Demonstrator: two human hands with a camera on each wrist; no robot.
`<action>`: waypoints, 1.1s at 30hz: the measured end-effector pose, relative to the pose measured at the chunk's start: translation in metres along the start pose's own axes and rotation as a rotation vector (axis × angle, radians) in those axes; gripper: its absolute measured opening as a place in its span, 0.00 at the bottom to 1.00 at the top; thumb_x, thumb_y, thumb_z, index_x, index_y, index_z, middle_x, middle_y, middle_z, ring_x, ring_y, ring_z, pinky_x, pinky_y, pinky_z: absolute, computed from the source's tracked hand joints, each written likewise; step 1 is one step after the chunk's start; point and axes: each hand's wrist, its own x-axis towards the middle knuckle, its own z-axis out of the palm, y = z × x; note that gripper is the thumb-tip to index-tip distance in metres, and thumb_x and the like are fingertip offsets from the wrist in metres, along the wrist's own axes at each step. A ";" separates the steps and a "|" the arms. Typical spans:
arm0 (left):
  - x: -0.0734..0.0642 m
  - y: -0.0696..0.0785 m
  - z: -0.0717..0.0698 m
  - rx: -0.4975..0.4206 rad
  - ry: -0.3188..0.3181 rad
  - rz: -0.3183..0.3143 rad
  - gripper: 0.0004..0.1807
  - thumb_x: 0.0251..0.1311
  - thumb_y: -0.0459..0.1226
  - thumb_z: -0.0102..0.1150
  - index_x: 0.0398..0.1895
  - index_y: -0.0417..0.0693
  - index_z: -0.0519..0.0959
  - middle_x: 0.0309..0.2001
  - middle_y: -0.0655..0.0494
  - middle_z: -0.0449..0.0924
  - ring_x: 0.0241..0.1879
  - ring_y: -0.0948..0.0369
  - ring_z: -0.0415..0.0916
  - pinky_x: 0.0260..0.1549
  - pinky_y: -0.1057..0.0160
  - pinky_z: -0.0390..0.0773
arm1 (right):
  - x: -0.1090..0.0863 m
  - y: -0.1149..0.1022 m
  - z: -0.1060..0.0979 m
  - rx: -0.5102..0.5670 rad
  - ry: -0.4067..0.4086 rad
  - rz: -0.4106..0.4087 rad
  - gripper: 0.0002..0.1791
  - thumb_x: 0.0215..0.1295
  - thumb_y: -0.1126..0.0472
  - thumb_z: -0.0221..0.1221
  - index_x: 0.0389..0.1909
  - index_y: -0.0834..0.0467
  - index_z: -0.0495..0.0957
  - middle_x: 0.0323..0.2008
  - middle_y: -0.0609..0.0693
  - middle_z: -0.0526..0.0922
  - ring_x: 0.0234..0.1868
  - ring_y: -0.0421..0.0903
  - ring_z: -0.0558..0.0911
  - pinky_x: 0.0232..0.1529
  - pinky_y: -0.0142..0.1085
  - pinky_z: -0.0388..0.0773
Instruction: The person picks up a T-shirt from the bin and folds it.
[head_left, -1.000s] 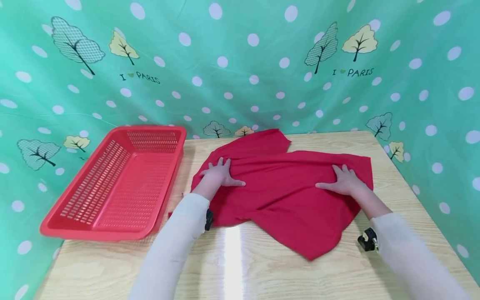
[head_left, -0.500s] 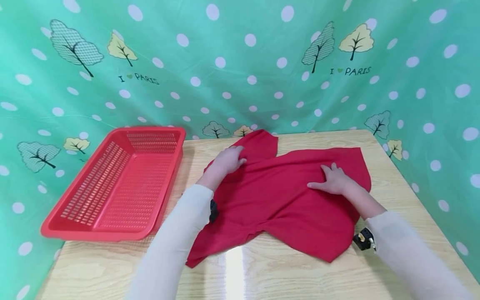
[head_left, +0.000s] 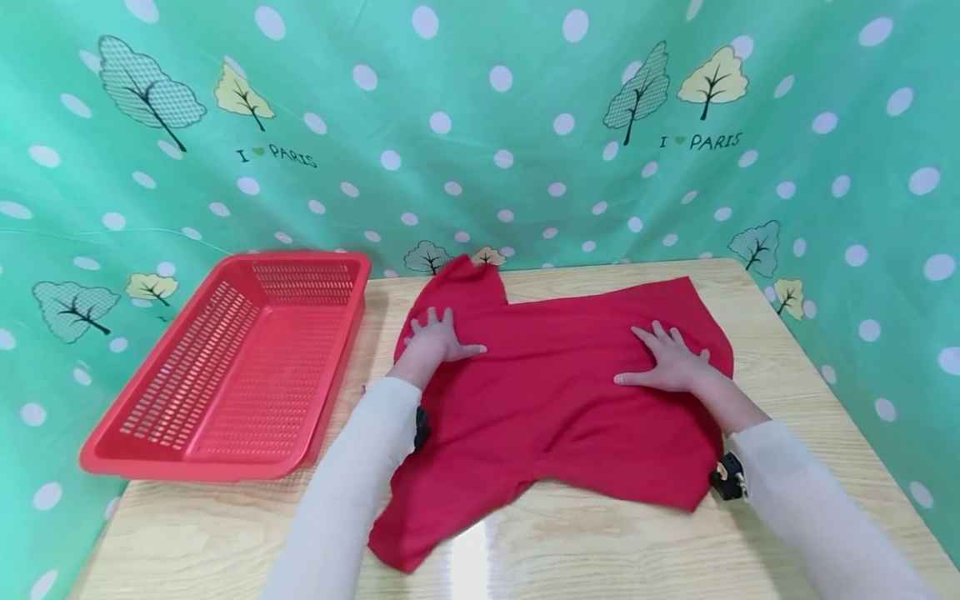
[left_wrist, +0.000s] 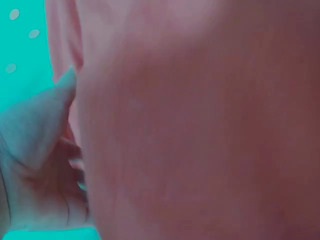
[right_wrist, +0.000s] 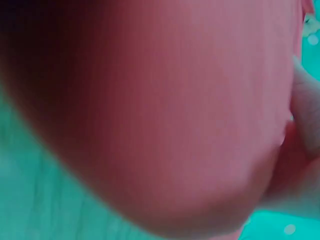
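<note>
A red T-shirt [head_left: 525, 392] lies spread on the table, somewhat wrinkled. Its sleeves point to the back and to the front on the left side, and its body stretches to the right. My left hand [head_left: 437, 340] rests on the shirt's left part with fingers spread. On the right part, my right hand [head_left: 667, 362] also lies with spread fingers, thumb pointing left. Blurred red cloth [left_wrist: 200, 130] fills most of the left wrist view, with the left hand [left_wrist: 40, 155] at its edge. In the right wrist view the right hand [right_wrist: 305, 130] is mostly hidden behind the cloth.
A red plastic basket [head_left: 330, 417] with perforated walls stands left of the shirt, with nothing visible inside. The wooden table [head_left: 600, 550] is backed by a green dotted curtain [head_left: 510, 167] behind and at both sides.
The shirt has turned and flattened, its back sleeve shifting left and its front sleeve coming forward. My left hand rose off toward the back, then came down spread again. The right hand moved slightly left.
</note>
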 end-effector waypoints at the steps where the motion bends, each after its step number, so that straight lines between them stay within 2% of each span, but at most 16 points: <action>1: -0.002 -0.002 -0.001 0.001 -0.014 -0.035 0.62 0.48 0.64 0.59 0.74 0.46 0.35 0.74 0.38 0.34 0.71 0.35 0.35 0.62 0.35 0.56 | 0.001 0.003 0.000 -0.004 0.007 -0.024 0.62 0.45 0.28 0.60 0.73 0.56 0.43 0.72 0.68 0.37 0.69 0.72 0.38 0.55 0.77 0.34; 4: -0.006 -0.009 -0.003 -0.018 -0.035 -0.097 0.64 0.47 0.64 0.59 0.74 0.43 0.32 0.73 0.34 0.31 0.70 0.33 0.34 0.61 0.35 0.57 | 0.004 0.006 0.001 -0.007 0.034 -0.083 0.59 0.47 0.30 0.61 0.73 0.55 0.46 0.72 0.68 0.40 0.70 0.71 0.39 0.60 0.73 0.34; 8: -0.002 -0.020 -0.003 -0.065 0.028 -0.117 0.61 0.51 0.63 0.56 0.74 0.43 0.32 0.72 0.34 0.29 0.70 0.32 0.31 0.63 0.34 0.53 | 0.004 0.004 0.002 -0.002 0.076 -0.120 0.56 0.49 0.30 0.59 0.72 0.57 0.50 0.71 0.70 0.42 0.70 0.71 0.40 0.63 0.70 0.38; 11: 0.000 -0.027 0.000 -0.055 0.075 -0.095 0.58 0.55 0.62 0.53 0.74 0.45 0.31 0.73 0.35 0.28 0.70 0.33 0.28 0.64 0.33 0.47 | 0.002 0.002 0.003 -0.013 0.109 -0.119 0.55 0.50 0.29 0.58 0.71 0.59 0.53 0.71 0.71 0.43 0.70 0.71 0.41 0.63 0.69 0.39; 13: -0.002 -0.027 0.001 -0.042 0.071 -0.057 0.57 0.55 0.63 0.52 0.74 0.48 0.30 0.73 0.37 0.26 0.71 0.35 0.25 0.64 0.32 0.42 | 0.002 0.004 0.004 -0.028 0.113 -0.109 0.54 0.52 0.29 0.56 0.71 0.59 0.53 0.71 0.72 0.42 0.70 0.72 0.41 0.64 0.69 0.39; 16: -0.010 -0.023 0.002 -0.030 0.015 0.017 0.60 0.50 0.66 0.54 0.74 0.54 0.29 0.74 0.41 0.24 0.72 0.37 0.23 0.61 0.28 0.38 | 0.003 0.009 0.006 -0.037 0.095 -0.105 0.55 0.52 0.29 0.55 0.71 0.60 0.51 0.71 0.72 0.42 0.69 0.73 0.41 0.65 0.67 0.39; 19: -0.016 -0.019 0.003 -0.040 -0.068 0.055 0.64 0.43 0.68 0.58 0.74 0.58 0.31 0.74 0.43 0.23 0.72 0.38 0.21 0.59 0.25 0.37 | 0.008 0.017 0.006 -0.028 0.080 -0.109 0.55 0.53 0.29 0.55 0.72 0.59 0.49 0.71 0.72 0.41 0.69 0.74 0.40 0.65 0.67 0.38; 22: -0.017 -0.021 0.004 -0.015 -0.097 0.049 0.64 0.41 0.68 0.60 0.74 0.60 0.32 0.75 0.46 0.24 0.72 0.39 0.22 0.57 0.24 0.38 | 0.013 0.022 0.005 -0.020 0.080 -0.116 0.55 0.52 0.29 0.55 0.72 0.58 0.49 0.71 0.71 0.40 0.69 0.73 0.40 0.65 0.67 0.38; 28: -0.010 -0.027 0.006 0.002 -0.043 0.056 0.63 0.42 0.66 0.61 0.75 0.60 0.34 0.75 0.46 0.25 0.72 0.38 0.23 0.57 0.23 0.38 | 0.020 0.022 -0.002 0.007 0.084 -0.123 0.55 0.51 0.30 0.57 0.72 0.58 0.50 0.71 0.71 0.41 0.70 0.72 0.40 0.65 0.67 0.39; 31: -0.010 -0.026 0.007 0.008 -0.027 0.049 0.63 0.42 0.66 0.62 0.75 0.58 0.35 0.75 0.44 0.26 0.72 0.38 0.23 0.57 0.23 0.38 | 0.018 0.022 -0.007 0.049 0.134 -0.143 0.51 0.54 0.34 0.59 0.69 0.63 0.56 0.70 0.72 0.47 0.70 0.71 0.44 0.65 0.65 0.45; 33: -0.014 -0.023 0.008 0.023 -0.011 0.040 0.63 0.42 0.65 0.62 0.75 0.56 0.35 0.75 0.43 0.26 0.72 0.38 0.24 0.58 0.24 0.39 | 0.014 0.024 -0.010 0.077 0.210 -0.152 0.45 0.57 0.38 0.59 0.66 0.65 0.61 0.67 0.71 0.56 0.68 0.68 0.53 0.64 0.63 0.53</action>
